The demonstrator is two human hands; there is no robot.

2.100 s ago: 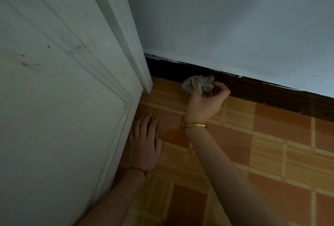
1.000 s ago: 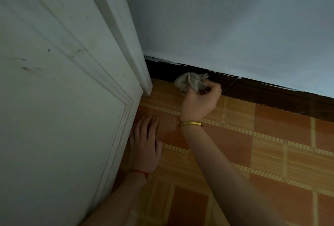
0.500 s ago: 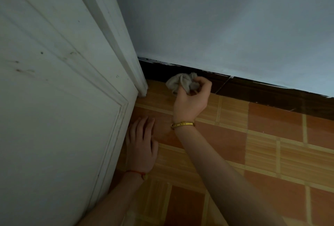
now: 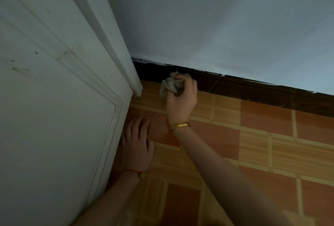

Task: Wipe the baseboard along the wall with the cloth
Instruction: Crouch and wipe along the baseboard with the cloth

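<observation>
Nearest the camera, lower left of the frame, the left hand (image 4: pixel 137 144) lies flat and released on the orange tiled floor (image 4: pixel 262 153), fingers spread, right beside the white door (image 4: pixel 54 117). There's a red string (image 4: pixel 132 171) around that wrist. A bit further up, mid-frame, the right hand (image 4: pixel 181 99), gold bracelet (image 4: pixel 179 126) on the wrist, is clenched around a scrunched greyish cloth (image 4: pixel 169 85). The cloth sits pressed against the dark baseboard (image 4: pixel 253 90), close to the door frame (image 4: pixel 126 63) corner. Pale wall (image 4: pixel 216 26) fills the whole upper right above it.
</observation>
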